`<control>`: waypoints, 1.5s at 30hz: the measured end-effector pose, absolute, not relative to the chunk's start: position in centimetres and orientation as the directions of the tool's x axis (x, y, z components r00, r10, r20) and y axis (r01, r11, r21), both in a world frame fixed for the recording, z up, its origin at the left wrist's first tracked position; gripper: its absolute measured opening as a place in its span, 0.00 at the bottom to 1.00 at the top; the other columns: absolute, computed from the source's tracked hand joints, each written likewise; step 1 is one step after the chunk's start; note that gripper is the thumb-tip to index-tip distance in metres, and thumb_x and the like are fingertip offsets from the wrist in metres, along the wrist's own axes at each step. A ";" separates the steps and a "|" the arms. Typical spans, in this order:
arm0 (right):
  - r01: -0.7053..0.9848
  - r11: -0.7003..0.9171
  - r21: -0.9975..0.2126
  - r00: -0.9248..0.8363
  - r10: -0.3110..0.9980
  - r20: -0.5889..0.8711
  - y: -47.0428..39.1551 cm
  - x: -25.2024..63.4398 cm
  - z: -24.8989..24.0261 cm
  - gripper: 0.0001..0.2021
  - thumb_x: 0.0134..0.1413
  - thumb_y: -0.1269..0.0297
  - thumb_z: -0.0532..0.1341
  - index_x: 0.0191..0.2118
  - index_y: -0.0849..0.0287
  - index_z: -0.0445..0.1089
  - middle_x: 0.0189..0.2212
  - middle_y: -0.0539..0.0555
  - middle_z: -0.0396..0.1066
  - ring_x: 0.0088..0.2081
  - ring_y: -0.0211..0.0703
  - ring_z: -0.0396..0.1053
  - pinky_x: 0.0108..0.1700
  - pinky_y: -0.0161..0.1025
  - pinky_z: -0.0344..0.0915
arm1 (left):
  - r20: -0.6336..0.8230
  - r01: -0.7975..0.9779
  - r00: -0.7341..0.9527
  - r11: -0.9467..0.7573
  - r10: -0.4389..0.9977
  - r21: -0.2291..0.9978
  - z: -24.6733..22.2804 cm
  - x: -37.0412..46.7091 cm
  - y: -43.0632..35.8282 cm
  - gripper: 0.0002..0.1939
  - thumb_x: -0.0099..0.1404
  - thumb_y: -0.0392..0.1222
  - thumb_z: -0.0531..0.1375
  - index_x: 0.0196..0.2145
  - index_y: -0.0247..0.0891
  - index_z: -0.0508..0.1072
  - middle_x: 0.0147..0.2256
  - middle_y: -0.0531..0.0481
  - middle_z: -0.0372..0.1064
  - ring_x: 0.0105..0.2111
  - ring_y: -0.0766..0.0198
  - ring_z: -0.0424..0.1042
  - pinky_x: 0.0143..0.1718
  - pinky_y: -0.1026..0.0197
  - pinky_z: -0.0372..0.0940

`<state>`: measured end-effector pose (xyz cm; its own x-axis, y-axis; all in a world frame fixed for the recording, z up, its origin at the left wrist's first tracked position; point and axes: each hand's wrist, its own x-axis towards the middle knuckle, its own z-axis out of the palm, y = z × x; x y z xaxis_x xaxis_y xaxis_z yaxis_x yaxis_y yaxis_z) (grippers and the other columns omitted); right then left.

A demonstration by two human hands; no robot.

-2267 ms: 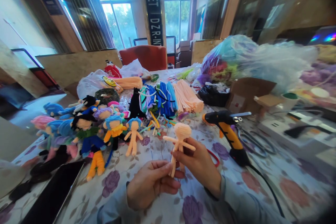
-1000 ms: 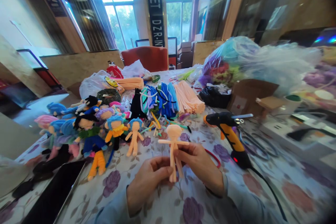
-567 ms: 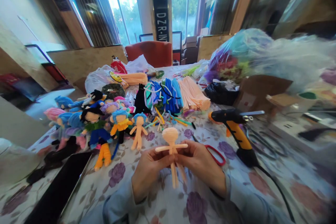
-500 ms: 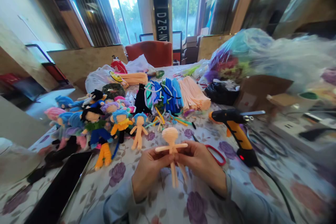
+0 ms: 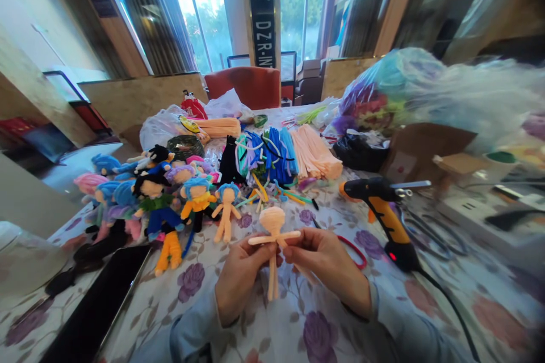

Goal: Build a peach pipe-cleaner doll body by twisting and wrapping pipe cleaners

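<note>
- Peach figure (image 5: 275, 237): I find it between the two hands, touching both. Long axis runs roughly away from the wearer, round head beyond the fingertips, one leg pointing back between the palms.
- Its arms lie crosswise to that axis, one reaching over the left fingers, the other over the right fingertips.
- Left hand (image 5: 240, 277): thumb pressed on the lower body, fingers curled behind; gap closed down to the figure's thickness. I judge this the nearer hand to the straight leg.
- Right hand (image 5: 334, 269): thumb and forefinger pinched at the hip side, no wider than the limb there. A blurred strip below these fingers I read as the second leg, splayed toward this hand.
- Just beyond the right hand: red-handled scissors (image 5: 356, 253), partly hidden; farther right, glue gun (image 5: 377, 210), red light showing.
- Beyond the left hand: blue-haired doll (image 5: 227, 216), apart from the fingers.
</note>
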<state>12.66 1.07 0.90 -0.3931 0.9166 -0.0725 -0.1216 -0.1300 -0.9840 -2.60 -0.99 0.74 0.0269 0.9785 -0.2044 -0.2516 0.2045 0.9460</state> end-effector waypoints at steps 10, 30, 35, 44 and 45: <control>-0.032 -0.048 -0.998 -0.366 0.930 -0.033 0.9 12.7 0.8 0.10 0.44 0.60 0.65 0.28 0.62 0.74 0.23 0.50 0.72 0.23 0.36 0.66 0.26 0.32 0.63 | -0.268 -0.263 0.044 0.270 0.962 0.926 0.9 -2.2 -1.1 0.10 0.49 0.43 0.68 0.27 0.34 0.76 0.17 0.54 0.66 0.18 0.70 0.64 0.19 0.69 0.56; -0.129 -0.213 -0.968 -0.428 0.893 -0.140 0.9 12.6 0.7 0.15 0.38 0.56 0.68 0.26 0.64 0.73 0.19 0.50 0.70 0.20 0.33 0.65 0.25 0.32 0.61 | -0.249 -0.477 0.017 0.227 0.968 0.849 0.8 -3.0 -0.5 0.08 0.51 0.41 0.66 0.25 0.32 0.75 0.20 0.51 0.70 0.20 0.68 0.67 0.23 0.66 0.63; -0.094 -0.210 -0.973 -0.456 0.878 -0.145 1.0 12.7 0.1 0.15 0.39 0.56 0.68 0.28 0.64 0.73 0.20 0.50 0.71 0.20 0.33 0.65 0.25 0.32 0.62 | -0.253 -0.503 0.025 0.231 0.967 0.833 0.8 -3.2 -0.3 0.09 0.51 0.42 0.66 0.25 0.33 0.75 0.19 0.52 0.69 0.19 0.68 0.67 0.23 0.66 0.62; -0.096 -0.218 -0.971 -0.459 0.876 -0.151 0.7 12.6 0.5 0.18 0.41 0.52 0.66 0.28 0.65 0.73 0.21 0.51 0.72 0.20 0.34 0.67 0.25 0.32 0.64 | -0.236 -0.517 -0.050 0.177 0.970 0.838 0.8 -3.3 0.0 0.07 0.51 0.39 0.67 0.23 0.32 0.75 0.17 0.54 0.67 0.18 0.72 0.64 0.19 0.70 0.58; -0.093 -0.233 -0.968 -0.460 0.872 -0.166 0.7 12.6 0.6 0.19 0.42 0.50 0.65 0.28 0.65 0.73 0.22 0.52 0.72 0.21 0.34 0.67 0.25 0.33 0.65 | -0.226 -0.525 -0.066 0.159 0.972 0.836 0.8 -3.3 0.0 0.07 0.51 0.39 0.67 0.23 0.32 0.75 0.18 0.54 0.68 0.18 0.72 0.64 0.19 0.70 0.58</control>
<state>12.59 0.71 0.56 -0.4596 0.8724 -0.1661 -0.0932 -0.2333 -0.9679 -3.33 0.02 0.83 -0.0657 0.9720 -0.2257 -0.5251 0.1586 0.8361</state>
